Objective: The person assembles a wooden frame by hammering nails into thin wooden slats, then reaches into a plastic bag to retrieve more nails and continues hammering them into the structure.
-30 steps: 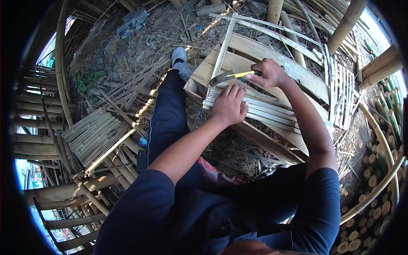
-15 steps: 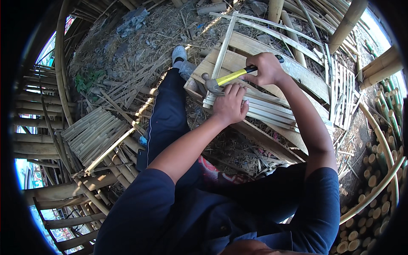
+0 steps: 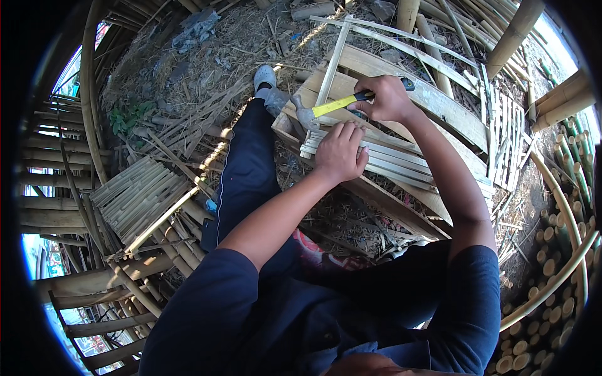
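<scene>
My right hand [image 3: 385, 100] is closed round the black grip of a claw hammer [image 3: 334, 106] with a yellow handle and metal head. The hammer's head sits just beyond my left hand, over the left end of the wooden bench [image 3: 414, 87]. My left hand [image 3: 339, 151] presses down on a bundle of pale bamboo slats [image 3: 398, 162], fingers curled over their left ends. The slats lie side by side along the bench. Whatever is under my left fingertips, a nail perhaps, is hidden.
A thin slat frame [image 3: 332, 62] lies across the far part of the bench, with a slatted panel [image 3: 506, 135] at its right end. Another bamboo panel [image 3: 139, 199] rests at left. Cut bamboo poles [image 3: 552, 276] are stacked at right; bamboo posts [image 3: 515, 37] stand behind.
The hammer has shifted slightly left and away from me, its head turning, as my right hand moved the same way. My left hand stays on the slats.
</scene>
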The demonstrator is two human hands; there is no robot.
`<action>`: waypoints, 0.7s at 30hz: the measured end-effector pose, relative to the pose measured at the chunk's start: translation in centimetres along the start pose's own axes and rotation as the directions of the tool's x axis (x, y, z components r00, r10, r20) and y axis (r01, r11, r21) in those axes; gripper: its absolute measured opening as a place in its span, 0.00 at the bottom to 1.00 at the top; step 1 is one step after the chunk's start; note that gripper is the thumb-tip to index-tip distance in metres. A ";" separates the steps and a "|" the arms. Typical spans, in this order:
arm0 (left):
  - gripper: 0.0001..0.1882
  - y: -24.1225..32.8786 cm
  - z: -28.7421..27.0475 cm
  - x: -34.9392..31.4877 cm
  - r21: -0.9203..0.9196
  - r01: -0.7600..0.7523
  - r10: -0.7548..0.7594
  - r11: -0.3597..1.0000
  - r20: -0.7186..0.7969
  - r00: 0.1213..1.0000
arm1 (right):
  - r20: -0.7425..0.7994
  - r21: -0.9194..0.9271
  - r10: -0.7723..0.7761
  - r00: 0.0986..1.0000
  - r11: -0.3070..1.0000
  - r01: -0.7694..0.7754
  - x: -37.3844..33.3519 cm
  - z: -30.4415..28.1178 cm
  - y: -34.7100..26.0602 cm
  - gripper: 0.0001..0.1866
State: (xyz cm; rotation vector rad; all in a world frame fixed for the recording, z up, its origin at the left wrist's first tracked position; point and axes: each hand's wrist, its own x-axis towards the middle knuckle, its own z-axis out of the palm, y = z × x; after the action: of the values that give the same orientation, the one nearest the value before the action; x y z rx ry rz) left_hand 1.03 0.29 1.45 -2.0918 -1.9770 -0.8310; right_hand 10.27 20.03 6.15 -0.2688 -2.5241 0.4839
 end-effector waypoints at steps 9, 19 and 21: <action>0.21 -0.1 0.1 0.0 0.004 0.003 -0.003 1.000 -0.003 1.000 | -0.045 -0.038 0.106 0.993 0.993 -0.108 -0.2 0.7 0.2 0.19; 0.22 0.1 -0.1 0.1 -0.002 0.005 -0.005 1.000 0.001 1.000 | -0.080 -0.020 0.193 0.978 0.981 -0.195 0.0 0.8 0.6 0.19; 0.22 0.1 0.0 0.1 -0.012 0.003 -0.003 1.000 -0.006 1.000 | -0.072 0.046 0.085 0.994 0.996 -0.082 -0.1 0.5 0.7 0.19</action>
State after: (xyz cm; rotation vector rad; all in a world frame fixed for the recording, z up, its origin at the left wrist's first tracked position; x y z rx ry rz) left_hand 1.08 0.35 1.52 -2.0908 -1.9774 -0.8511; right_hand 10.11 20.51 5.42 -0.3701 -2.4352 0.5498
